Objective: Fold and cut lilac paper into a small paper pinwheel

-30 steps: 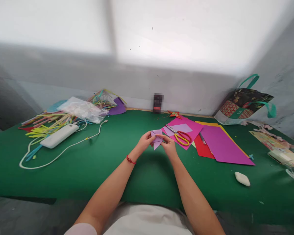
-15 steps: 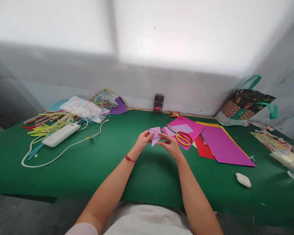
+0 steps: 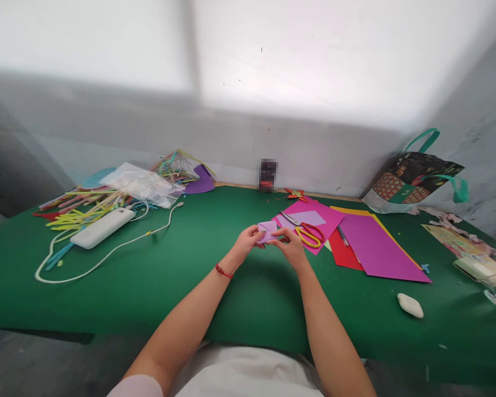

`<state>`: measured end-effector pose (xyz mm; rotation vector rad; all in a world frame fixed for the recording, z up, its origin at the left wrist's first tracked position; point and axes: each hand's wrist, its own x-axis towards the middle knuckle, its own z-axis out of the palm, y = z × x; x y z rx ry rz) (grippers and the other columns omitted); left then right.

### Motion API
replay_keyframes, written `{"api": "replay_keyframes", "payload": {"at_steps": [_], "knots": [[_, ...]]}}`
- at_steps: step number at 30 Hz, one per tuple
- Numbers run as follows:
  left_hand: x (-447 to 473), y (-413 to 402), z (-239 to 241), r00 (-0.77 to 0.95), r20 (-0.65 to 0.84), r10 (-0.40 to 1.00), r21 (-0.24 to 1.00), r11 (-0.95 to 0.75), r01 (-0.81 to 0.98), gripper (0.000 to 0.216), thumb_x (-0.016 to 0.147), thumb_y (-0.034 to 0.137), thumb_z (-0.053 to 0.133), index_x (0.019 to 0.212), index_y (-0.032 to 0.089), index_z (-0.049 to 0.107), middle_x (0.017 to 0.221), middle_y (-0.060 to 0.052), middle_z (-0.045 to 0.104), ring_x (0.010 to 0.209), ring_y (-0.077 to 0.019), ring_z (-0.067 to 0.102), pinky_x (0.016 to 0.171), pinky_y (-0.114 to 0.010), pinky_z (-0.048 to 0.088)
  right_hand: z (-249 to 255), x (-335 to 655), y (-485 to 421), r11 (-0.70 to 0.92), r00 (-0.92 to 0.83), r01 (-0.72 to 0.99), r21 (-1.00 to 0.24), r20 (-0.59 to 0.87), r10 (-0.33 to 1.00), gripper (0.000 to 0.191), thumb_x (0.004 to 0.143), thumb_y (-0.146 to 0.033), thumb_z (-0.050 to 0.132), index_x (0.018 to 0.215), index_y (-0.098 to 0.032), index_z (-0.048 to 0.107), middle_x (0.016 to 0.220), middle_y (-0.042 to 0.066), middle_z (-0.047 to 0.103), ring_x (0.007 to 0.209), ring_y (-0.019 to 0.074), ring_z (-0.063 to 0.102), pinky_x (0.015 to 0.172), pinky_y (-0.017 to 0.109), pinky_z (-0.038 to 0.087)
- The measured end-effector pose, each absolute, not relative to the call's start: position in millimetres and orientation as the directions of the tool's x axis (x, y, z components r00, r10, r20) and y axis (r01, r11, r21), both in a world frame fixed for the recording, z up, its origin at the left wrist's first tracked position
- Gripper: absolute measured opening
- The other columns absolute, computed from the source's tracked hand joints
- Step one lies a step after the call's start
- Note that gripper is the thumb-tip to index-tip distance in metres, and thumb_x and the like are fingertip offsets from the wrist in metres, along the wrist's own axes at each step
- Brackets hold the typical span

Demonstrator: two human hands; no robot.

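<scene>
A small folded piece of lilac paper (image 3: 267, 231) is held between my two hands above the green table (image 3: 169, 292). My left hand (image 3: 249, 240) pinches its left side, the thumb lying over the front. At the right edge of the paper, my right hand (image 3: 290, 246) grips with thumb and fingertips. Just beyond my right hand, scissors (image 3: 312, 234) with red and yellow handles rest on a magenta sheet (image 3: 333, 218) and a lilac sheet (image 3: 314, 216).
Purple paper (image 3: 380, 248), red paper (image 3: 343, 255) and a pen (image 3: 343, 237) lie to the right, near a white case (image 3: 410, 305) and a patterned bag (image 3: 409, 176). Leftward are a white power bank (image 3: 103, 227), its cable (image 3: 119, 259), paper strips (image 3: 78, 218) and a plastic bag (image 3: 143, 182).
The folded paper has shifted slightly right and toward me. Its pointed lower flap, which hung down before, no longer shows. My right fingers have closed in on its right edge.
</scene>
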<state>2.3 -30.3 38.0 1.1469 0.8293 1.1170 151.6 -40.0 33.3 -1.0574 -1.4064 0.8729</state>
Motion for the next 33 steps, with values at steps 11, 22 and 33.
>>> {"api": "replay_keyframes", "payload": {"at_steps": [11, 22, 33], "knots": [[6.4, -27.8, 34.8, 0.209, 0.044, 0.977, 0.959, 0.017, -0.282, 0.029, 0.058, 0.030, 0.068, 0.078, 0.016, 0.052, 0.064, 0.003, 0.062, 0.051, -0.0096, 0.058, 0.054, -0.022, 0.045, 22.0, 137.7, -36.8, 0.336, 0.081, -0.051, -0.941, 0.331, 0.940, 0.034, 0.059, -0.048, 0.073, 0.067, -0.020, 0.056, 0.071, 0.001, 0.059, 0.060, 0.0147, 0.057, 0.052, 0.029, 0.050], [5.6, -34.2, 37.1, 0.255, 0.183, 0.950, 0.976, -0.144, -0.162, 0.051, 0.070, 0.066, 0.051, 0.077, 0.016, 0.049, 0.054, -0.001, 0.061, 0.045, -0.0131, 0.059, 0.047, -0.024, 0.046, 26.7, 135.1, -35.7, 0.302, 0.097, -0.033, -0.953, 0.298, 0.950, 0.039, 0.056, -0.051, 0.073, 0.065, -0.020, 0.052, 0.063, 0.000, 0.060, 0.061, 0.0165, 0.058, 0.060, 0.032, 0.049], [-0.3, -29.1, 33.4, 0.238, 0.253, 0.938, 0.960, -0.274, 0.057, 0.038, 0.078, 0.055, 0.048, 0.068, 0.019, 0.043, 0.050, 0.003, 0.055, 0.045, -0.0111, 0.055, 0.047, -0.022, 0.043, 22.5, 134.9, -33.4, 0.235, 0.037, -0.081, -0.969, 0.233, 0.972, 0.043, 0.053, -0.054, 0.074, 0.064, -0.020, 0.049, 0.062, 0.001, 0.061, 0.059, 0.0182, 0.061, 0.063, 0.036, 0.052]]}}
